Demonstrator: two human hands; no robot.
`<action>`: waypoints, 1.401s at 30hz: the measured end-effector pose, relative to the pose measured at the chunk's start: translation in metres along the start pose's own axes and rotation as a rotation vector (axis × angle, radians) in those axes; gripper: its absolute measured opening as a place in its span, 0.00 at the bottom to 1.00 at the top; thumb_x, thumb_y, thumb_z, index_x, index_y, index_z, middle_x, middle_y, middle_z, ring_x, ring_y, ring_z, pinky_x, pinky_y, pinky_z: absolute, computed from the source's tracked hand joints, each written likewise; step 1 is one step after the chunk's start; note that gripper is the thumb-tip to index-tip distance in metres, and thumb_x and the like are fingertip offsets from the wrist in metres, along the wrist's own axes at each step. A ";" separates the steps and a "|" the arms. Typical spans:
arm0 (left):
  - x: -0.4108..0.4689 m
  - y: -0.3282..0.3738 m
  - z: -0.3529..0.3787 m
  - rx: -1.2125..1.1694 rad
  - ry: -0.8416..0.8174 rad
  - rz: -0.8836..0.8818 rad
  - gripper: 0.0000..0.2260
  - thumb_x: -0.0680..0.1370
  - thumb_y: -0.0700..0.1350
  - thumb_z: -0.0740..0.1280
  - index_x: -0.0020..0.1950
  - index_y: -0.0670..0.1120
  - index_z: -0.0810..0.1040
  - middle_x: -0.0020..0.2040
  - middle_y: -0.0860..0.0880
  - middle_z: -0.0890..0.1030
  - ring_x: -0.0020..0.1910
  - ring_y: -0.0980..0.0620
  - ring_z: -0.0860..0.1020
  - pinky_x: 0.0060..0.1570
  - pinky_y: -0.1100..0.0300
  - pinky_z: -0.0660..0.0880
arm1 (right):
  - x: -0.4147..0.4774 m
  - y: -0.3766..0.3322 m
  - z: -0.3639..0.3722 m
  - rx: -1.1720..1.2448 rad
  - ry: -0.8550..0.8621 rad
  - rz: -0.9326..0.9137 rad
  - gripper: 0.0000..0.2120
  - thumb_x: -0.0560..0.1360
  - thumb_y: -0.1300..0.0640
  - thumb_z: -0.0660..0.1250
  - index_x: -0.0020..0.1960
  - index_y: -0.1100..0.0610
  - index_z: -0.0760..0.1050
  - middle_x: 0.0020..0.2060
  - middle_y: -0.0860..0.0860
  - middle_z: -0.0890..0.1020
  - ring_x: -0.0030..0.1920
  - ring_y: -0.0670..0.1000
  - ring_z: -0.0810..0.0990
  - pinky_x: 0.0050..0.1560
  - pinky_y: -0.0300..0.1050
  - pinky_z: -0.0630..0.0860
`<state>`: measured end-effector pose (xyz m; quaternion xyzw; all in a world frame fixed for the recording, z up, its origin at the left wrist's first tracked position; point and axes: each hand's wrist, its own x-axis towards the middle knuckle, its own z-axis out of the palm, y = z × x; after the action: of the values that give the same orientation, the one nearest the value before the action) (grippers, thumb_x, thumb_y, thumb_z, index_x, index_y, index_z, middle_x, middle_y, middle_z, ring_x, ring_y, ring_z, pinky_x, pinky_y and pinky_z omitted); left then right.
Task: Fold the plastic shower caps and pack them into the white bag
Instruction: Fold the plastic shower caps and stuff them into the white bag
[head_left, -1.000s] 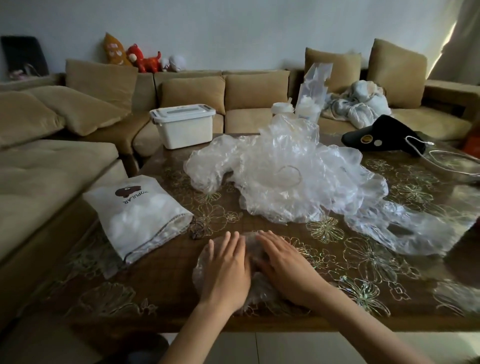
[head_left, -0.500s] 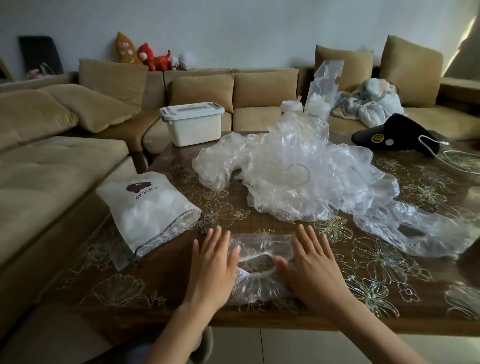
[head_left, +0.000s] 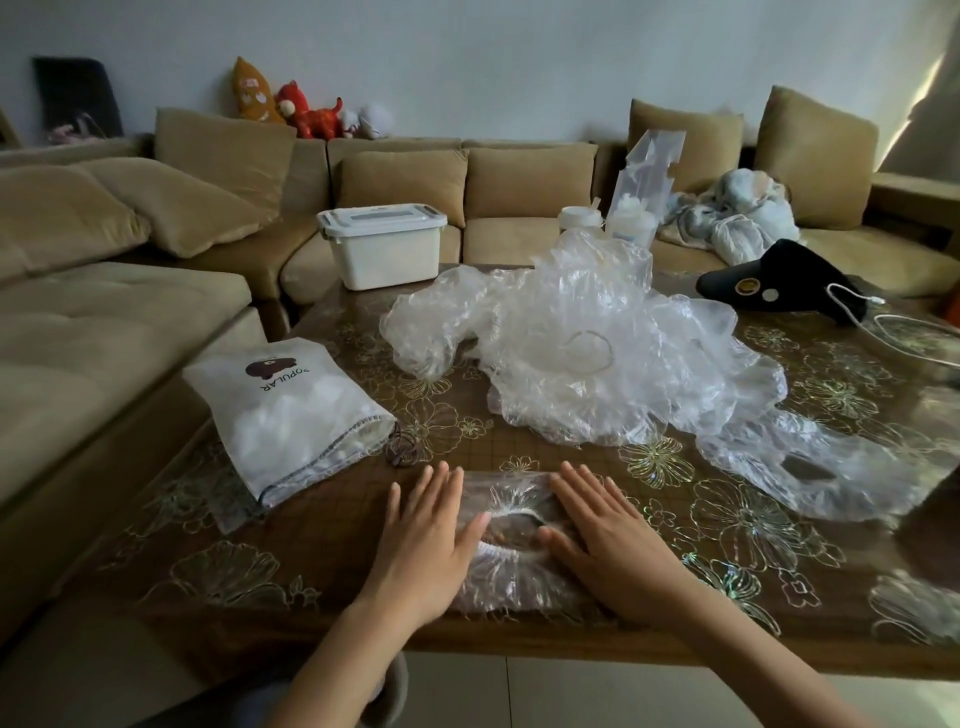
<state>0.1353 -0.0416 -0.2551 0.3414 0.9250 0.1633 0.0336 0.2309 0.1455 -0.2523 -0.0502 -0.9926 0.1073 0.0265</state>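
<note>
A clear plastic shower cap (head_left: 511, 540) lies flattened near the table's front edge, its elastic opening showing in the middle. My left hand (head_left: 426, 535) presses flat on its left side, fingers straight. My right hand (head_left: 608, 535) presses flat on its right side, fingers also straight. The white drawstring bag (head_left: 291, 410) lies to the left with its open mouth toward the cap, white stuffing visible inside. A big heap of loose shower caps (head_left: 587, 358) sits in the table's middle, and another cap (head_left: 810, 467) is spread out at the right.
The brown flower-patterned table (head_left: 234, 566) is ringed by a tan sofa (head_left: 93, 332). A white lidded box (head_left: 384, 244) stands at the far left edge. A black device (head_left: 779, 280) with a white cable lies far right. Small containers (head_left: 623, 218) stand behind the heap.
My hands slid apart from the middle of the cap to its two sides, spreading it flat; the cap's elastic opening now shows between them.
</note>
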 end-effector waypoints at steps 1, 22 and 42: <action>-0.001 -0.001 -0.003 -0.064 0.068 0.044 0.26 0.81 0.58 0.46 0.77 0.49 0.50 0.77 0.53 0.48 0.73 0.61 0.41 0.73 0.57 0.36 | -0.001 0.000 -0.002 0.040 0.089 -0.021 0.47 0.65 0.26 0.27 0.77 0.50 0.45 0.73 0.44 0.41 0.75 0.45 0.38 0.70 0.37 0.31; -0.024 -0.024 -0.027 -0.535 0.077 0.097 0.07 0.79 0.45 0.63 0.43 0.50 0.78 0.40 0.53 0.79 0.41 0.59 0.77 0.38 0.68 0.71 | -0.010 -0.001 -0.014 0.652 0.107 -0.036 0.05 0.73 0.56 0.70 0.46 0.49 0.75 0.41 0.42 0.81 0.39 0.41 0.79 0.38 0.32 0.74; 0.042 -0.001 -0.008 0.292 0.283 -0.259 0.17 0.82 0.55 0.50 0.64 0.48 0.67 0.60 0.48 0.68 0.52 0.54 0.76 0.41 0.65 0.70 | 0.046 -0.013 0.008 0.002 0.435 0.428 0.11 0.78 0.49 0.61 0.49 0.57 0.73 0.46 0.52 0.77 0.45 0.54 0.78 0.39 0.46 0.74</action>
<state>0.1011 -0.0172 -0.2461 0.1950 0.9703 0.0686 -0.1256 0.1839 0.1360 -0.2554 -0.2801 -0.9303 0.0981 0.2154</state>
